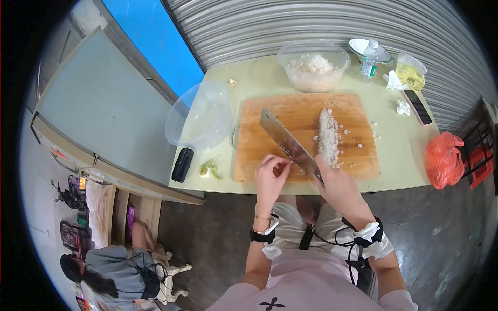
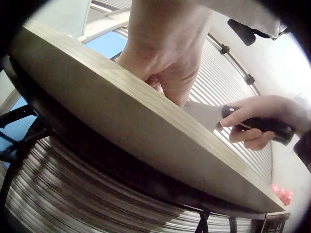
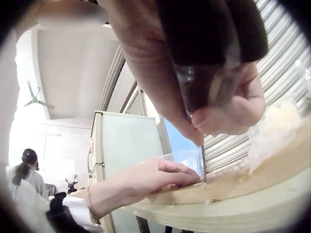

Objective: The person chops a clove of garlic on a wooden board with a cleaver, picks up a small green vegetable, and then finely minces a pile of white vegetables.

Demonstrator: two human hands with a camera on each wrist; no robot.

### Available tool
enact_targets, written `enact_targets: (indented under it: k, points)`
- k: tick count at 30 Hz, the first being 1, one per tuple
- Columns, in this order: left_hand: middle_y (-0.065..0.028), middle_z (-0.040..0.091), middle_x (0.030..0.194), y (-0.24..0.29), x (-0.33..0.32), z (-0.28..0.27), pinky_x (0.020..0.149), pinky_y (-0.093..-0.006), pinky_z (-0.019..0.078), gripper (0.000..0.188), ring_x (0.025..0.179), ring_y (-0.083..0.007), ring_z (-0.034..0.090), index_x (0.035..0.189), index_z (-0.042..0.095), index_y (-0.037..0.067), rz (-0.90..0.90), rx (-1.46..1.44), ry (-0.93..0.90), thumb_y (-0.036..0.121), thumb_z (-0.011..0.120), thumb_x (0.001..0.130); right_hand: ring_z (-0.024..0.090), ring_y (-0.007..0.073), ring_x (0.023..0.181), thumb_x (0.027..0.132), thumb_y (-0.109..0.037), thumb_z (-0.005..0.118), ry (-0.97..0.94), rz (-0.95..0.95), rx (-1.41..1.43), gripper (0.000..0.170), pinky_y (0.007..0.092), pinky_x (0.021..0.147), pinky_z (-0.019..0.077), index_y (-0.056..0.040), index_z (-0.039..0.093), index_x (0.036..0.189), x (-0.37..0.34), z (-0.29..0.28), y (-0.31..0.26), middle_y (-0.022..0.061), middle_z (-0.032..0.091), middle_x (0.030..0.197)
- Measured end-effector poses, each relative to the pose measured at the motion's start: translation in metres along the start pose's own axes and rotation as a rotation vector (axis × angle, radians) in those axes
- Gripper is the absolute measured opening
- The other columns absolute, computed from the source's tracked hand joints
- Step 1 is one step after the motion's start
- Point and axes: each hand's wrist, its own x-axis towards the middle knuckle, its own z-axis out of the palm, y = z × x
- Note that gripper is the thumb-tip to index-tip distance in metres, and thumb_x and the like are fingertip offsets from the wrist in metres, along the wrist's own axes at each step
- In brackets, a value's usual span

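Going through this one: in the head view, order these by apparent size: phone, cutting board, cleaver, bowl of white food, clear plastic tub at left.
Largest to smallest:
1. Cutting board
2. Bowl of white food and clear plastic tub: too alike to rank
3. Cleaver, handle mostly hidden by the right hand
4. Phone

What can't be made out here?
Head view: whether the left hand pinches anything; the hand itself covers it.
Head view: what the chopped white pile is; pieces too small.
Left wrist view: far end of the cleaver, behind that hand and table.
Head view: print on plastic bottle, too small.
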Motion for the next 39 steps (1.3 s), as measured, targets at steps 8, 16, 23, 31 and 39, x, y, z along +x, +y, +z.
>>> enact_targets:
  k: [8,16,23,31,39]
  points:
    - [-0.0067,0.058,0.075,0.004,0.000,-0.001,0.059,-0.0260,0.0445,0.008,0.064,-0.0163,0.054,0.078,0.065,0.002,-0.039,-0.002,-0.014,0.002,0.068,0.071,0.061,0.0366,0.061,0.079,-0.004,0.048,-0.051,-0.006,-0.100,0.030,0.0452,0.052,0.0477,-0.0009,0.043,0.108,0.006,-0.003,-0.019,0.0186,0.060,0.063]
    - [-0.0067,0.058,0.074,0.001,0.000,-0.002,0.056,-0.0250,0.0441,0.008,0.061,-0.0150,0.054,0.079,0.065,0.002,0.003,0.023,-0.006,0.003,0.069,0.072,0.061,0.0380,0.061,0.083,-0.008,0.049,-0.033,0.104,-0.127,0.026,0.0471,0.053,0.0477,-0.0013,0.041,0.106,0.011,0.007,-0.021,0.0197,0.059,0.063]
    - [-0.0064,0.058,0.074,0.000,0.002,-0.004,0.058,-0.0289,0.0438,0.008,0.062,-0.0181,0.053,0.077,0.064,0.004,0.005,0.009,-0.032,0.006,0.069,0.071,0.060,0.0373,0.055,0.086,-0.015,0.052,0.136,0.119,-0.046,0.026,0.0454,0.047,0.0466,-0.0018,0.040,0.105,-0.008,0.024,-0.017,0.0183,0.058,0.058]
    - [-0.0069,0.057,0.071,0.000,0.003,0.000,0.057,-0.0262,0.0430,0.011,0.061,-0.0153,0.051,0.080,0.066,0.002,-0.008,0.008,-0.015,0.006,0.071,0.071,0.061,0.0348,0.054,0.086,-0.016,0.053,0.136,0.136,-0.102,0.027,0.0433,0.046,0.0473,-0.0022,0.041,0.105,-0.011,0.031,-0.028,0.0166,0.058,0.057]
    - [-0.0068,0.056,0.070,0.002,0.002,0.003,0.053,-0.0267,0.0417,0.010,0.058,-0.0154,0.050,0.078,0.066,0.003,0.009,0.050,0.040,0.006,0.072,0.070,0.061,0.0372,0.056,0.085,-0.009,0.047,0.076,0.078,-0.107,0.020,0.0460,0.047,0.0475,-0.0012,0.041,0.102,0.003,0.016,-0.031,0.0189,0.058,0.057]
